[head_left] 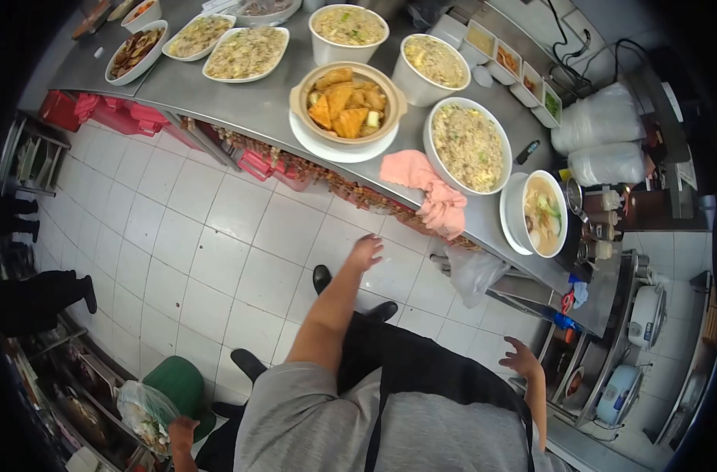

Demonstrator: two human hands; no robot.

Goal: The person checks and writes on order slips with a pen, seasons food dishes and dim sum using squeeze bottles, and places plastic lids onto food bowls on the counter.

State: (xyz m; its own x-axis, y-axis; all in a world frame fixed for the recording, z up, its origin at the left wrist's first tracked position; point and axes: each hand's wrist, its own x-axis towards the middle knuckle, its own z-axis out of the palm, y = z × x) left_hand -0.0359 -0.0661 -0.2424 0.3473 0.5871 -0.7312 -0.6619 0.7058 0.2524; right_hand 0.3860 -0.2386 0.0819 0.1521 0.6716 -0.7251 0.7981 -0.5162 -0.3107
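My left hand (pixel 366 252) hangs over the tiled floor in front of the steel counter, fingers slightly bent and apart, holding nothing. To the right, my right hand (pixel 521 358) is out beside my body with spread fingers and nothing in it. Nearest my left hand on the counter edge lies a crumpled pink cloth (pixel 428 187). Behind it stand a clay pot (pixel 351 110) of fried tofu on a white plate (pixel 347 152), a bowl of fried rice (pixel 468 145) and a bowl of noodle soup (pixel 544 212).
More rice bowls (pixel 349 33) and oval dishes (pixel 246 53) line the steel counter (pixel 217 98). Condiment tubs (pixel 508 61) stand at its back. A co-worker's hand (pixel 183 433) is at lower left, beside a green bin (pixel 176 381). A plastic bag (pixel 470 271) hangs below the counter.
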